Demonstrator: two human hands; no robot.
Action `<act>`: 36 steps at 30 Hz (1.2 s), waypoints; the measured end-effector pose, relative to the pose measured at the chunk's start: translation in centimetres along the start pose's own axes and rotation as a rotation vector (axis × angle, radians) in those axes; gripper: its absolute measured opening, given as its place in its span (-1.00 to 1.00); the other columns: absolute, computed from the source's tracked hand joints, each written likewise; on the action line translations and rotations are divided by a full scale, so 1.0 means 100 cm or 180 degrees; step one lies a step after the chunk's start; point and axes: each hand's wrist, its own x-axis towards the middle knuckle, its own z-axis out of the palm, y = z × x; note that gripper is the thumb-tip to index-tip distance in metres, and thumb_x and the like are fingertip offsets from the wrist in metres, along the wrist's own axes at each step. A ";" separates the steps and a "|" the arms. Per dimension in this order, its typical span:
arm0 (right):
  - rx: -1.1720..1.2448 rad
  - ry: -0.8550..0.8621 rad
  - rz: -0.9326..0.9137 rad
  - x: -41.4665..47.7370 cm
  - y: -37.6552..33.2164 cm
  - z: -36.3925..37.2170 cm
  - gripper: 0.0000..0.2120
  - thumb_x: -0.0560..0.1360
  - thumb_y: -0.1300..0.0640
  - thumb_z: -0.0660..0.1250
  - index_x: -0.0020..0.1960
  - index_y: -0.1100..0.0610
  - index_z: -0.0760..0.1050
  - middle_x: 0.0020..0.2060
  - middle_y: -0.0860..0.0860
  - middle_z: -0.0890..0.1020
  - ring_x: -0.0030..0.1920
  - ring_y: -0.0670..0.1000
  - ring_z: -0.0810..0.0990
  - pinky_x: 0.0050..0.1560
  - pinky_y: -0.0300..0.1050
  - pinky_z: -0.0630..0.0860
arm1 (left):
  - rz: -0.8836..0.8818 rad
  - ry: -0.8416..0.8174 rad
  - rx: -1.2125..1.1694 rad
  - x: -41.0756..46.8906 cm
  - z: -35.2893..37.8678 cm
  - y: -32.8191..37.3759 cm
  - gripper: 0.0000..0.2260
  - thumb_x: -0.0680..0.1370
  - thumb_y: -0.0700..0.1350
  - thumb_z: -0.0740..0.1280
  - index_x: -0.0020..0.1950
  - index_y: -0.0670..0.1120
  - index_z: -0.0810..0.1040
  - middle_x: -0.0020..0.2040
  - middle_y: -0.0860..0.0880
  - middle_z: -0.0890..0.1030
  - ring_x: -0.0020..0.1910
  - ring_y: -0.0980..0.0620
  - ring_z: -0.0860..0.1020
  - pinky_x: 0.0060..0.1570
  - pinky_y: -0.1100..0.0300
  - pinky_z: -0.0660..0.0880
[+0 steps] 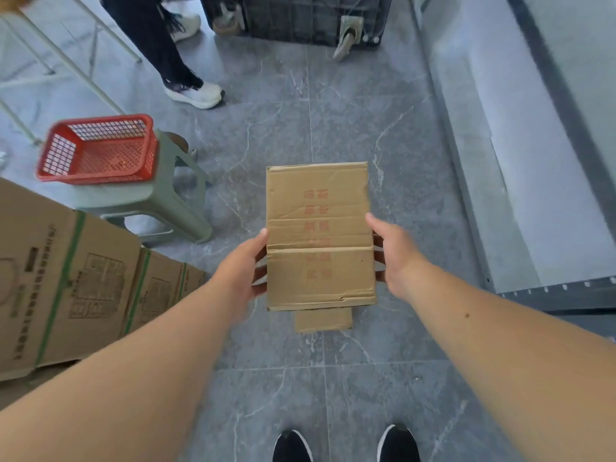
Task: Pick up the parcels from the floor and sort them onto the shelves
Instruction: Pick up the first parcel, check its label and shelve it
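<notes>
Two black shoes (345,443) sit at the near edge of my view on the grey marbled tile floor (266,395), and both bare forearms reach forward from there. Between the hands I hold a flat brown cardboard parcel with faded red print (318,235), lifted clear of the floor, roughly centred ahead of me. Its long axis runs straight away from me, near end low, far end toward the open tiles. My left hand (245,266) clamps the parcel's left long edge, thumb on top, fingers curled under; my right hand (395,258) does the same on the right long edge. Both grips are closed on the parcel, set at about the same point, nearer its near half. Wrists are level, elbows out, so the load looks evenly shared.

A smaller brown cardboard piece (323,320) peeks out below the parcel's near edge; I cannot tell whether it lies on the floor or is held too.

The relation that matters: the grey metal shelf unit (520,181) lies to my right, so the right hand is nearer, and I judge the next move is a swing rightward.

At left stand large brown cartons with green tape (76,288), then a red plastic mesh basket (100,151) on a pale green plastic stool (173,205). Farthest, another person's legs (166,55) and a wheeled dark crate (300,18).
</notes>
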 end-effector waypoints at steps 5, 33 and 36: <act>0.0145 -0.0145 -0.0263 -0.031 -0.058 0.000 0.16 0.03 -0.48 0.56 0.54 0.00 0.48 0.45 0.02 0.61 0.43 0.19 0.58 0.46 0.37 0.46 | 0.0280 0.0007 -0.0062 -0.047 0.002 0.061 -0.72 0.70 0.23 0.26 0.20 0.15 0.70 0.20 0.20 0.74 0.22 0.01 0.66 0.18 -0.02 0.56; -0.0060 -0.0474 -0.2265 -0.414 -0.491 -0.012 -0.64 0.60 -0.06 0.39 0.30 0.12 0.57 -0.11 0.01 0.66 -0.21 0.02 0.60 -0.27 -0.10 0.47 | 0.2383 -0.0245 -0.0632 -0.415 0.027 0.407 -0.71 0.72 0.09 0.27 0.28 0.02 0.71 -0.08 0.11 0.78 -0.21 0.07 0.69 -0.10 0.11 0.62; -0.0005 -0.0460 -0.2526 -0.463 -0.530 -0.011 -0.58 0.56 -0.07 0.42 0.33 0.12 0.58 0.03 0.02 0.66 0.01 0.09 0.62 -0.04 0.00 0.51 | 0.2602 -0.0280 -0.0618 -0.462 0.028 0.444 -0.75 0.73 0.08 0.25 0.15 0.05 0.71 -0.02 0.11 0.74 -0.14 0.03 0.65 -0.04 0.10 0.60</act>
